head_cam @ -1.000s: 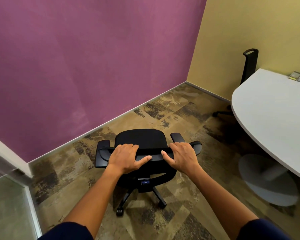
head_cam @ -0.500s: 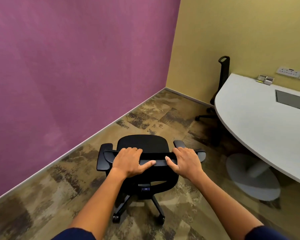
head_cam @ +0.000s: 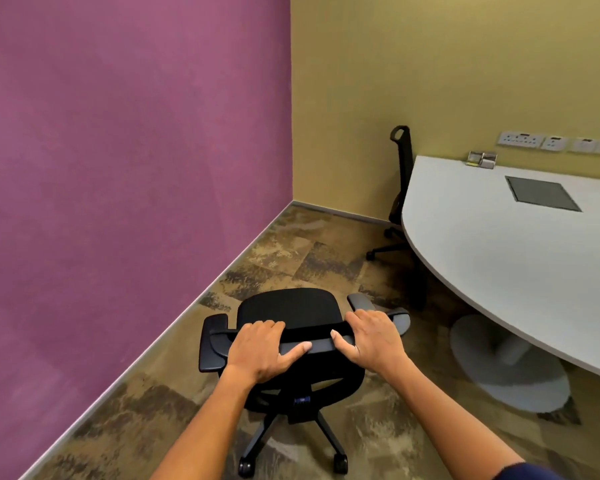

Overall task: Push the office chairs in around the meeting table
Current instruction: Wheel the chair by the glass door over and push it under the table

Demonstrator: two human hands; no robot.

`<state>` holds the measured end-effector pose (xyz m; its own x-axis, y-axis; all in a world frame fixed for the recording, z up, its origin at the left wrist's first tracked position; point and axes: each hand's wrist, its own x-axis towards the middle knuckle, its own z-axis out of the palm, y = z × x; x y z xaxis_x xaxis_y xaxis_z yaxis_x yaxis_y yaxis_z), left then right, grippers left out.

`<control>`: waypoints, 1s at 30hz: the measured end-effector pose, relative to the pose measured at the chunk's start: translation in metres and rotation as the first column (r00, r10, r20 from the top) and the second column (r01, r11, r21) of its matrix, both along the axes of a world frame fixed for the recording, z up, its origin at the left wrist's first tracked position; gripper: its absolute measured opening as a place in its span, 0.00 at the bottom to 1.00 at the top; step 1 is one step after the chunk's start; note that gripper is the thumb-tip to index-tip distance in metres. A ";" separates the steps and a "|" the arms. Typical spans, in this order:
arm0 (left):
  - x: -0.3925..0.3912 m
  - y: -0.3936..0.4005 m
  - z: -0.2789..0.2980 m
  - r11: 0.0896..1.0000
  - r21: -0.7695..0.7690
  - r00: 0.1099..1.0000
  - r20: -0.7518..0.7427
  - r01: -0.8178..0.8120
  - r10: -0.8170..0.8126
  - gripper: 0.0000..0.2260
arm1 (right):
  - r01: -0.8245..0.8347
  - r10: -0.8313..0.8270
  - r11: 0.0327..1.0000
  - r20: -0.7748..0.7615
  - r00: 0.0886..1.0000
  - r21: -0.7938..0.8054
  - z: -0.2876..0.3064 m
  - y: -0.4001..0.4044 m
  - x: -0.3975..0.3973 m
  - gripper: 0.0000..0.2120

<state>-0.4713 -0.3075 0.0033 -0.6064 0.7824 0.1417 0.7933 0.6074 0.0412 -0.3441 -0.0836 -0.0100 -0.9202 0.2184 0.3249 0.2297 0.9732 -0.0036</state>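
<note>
By the purple wall (head_cam: pixel 118 168), the left hand (head_cam: pixel 262 351) and right hand (head_cam: pixel 371 341) are closed over the top rail of a black wheeled office chair (head_cam: pixel 288 317), well apart from the white rounded meeting table (head_cam: pixel 499 254). Swung hard, I'd guess its armrest could knock the table's edge or round pedestal base (head_cam: pixel 510 372).

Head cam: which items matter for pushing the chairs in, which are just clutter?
Job:
- near chair, left hand and right hand gripping its backrest top
- far chair, at the table edge
- meeting table

Lying about:
- small shiny items on the table's far edge
- wall sockets
</note>
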 end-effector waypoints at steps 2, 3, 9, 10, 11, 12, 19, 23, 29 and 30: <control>-0.029 0.020 0.006 1.000 -0.005 1.000 -0.002 0.023 -0.023 0.40 | 0.028 -0.028 1.000 -0.004 1.000 -0.005 0.006 0.016 -0.024 0.29; -0.043 0.029 0.008 0.999 -0.008 0.999 0.000 0.037 -0.037 0.40 | 0.039 -0.039 0.999 -0.004 0.999 -0.008 0.007 0.024 -0.034 0.29; -0.124 0.072 0.009 0.995 0.015 0.995 0.000 0.096 -0.096 0.41 | 0.107 -0.107 0.994 0.012 0.994 0.021 0.005 0.057 -0.101 0.28; -0.140 0.082 0.010 0.994 0.020 0.994 -0.006 0.112 -0.112 0.40 | 0.130 -0.130 0.991 0.021 0.991 0.024 0.006 0.063 -0.113 0.28; -0.152 0.090 0.011 0.992 0.019 0.992 -0.007 0.127 -0.126 0.40 | 0.146 -0.146 0.989 0.027 0.989 0.020 0.007 0.069 -0.122 0.29; -0.167 0.098 0.010 0.990 0.019 0.990 0.001 0.139 -0.139 0.40 | 0.166 -0.167 0.986 0.026 0.986 0.019 0.005 0.075 -0.133 0.29; -0.264 0.141 0.000 0.969 0.018 0.969 0.019 0.248 -0.248 0.40 | 0.318 -0.318 0.948 0.066 0.946 0.005 -0.006 0.099 -0.210 0.30; -0.329 0.160 0.002 0.939 0.064 0.940 0.014 0.339 -0.341 0.44 | 0.400 -0.400 0.917 0.013 0.917 -0.007 -0.005 0.100 -0.258 0.29; -0.428 0.192 0.010 0.886 0.048 0.886 0.014 0.462 -0.463 0.45 | 0.526 -0.525 0.851 0.009 0.851 -0.007 -0.001 0.105 -0.334 0.32; -0.439 0.197 0.009 0.877 0.050 0.878 0.015 0.477 -0.478 0.44 | 0.541 -0.541 0.841 0.011 0.841 -0.004 -0.001 0.106 -0.343 0.30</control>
<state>-0.9098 -0.1106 0.0121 -0.1642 0.9714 0.1716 0.9849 0.1518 0.0833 -0.6868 0.0227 -0.0111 -0.6580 0.6845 0.3137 0.7198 0.6941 -0.0048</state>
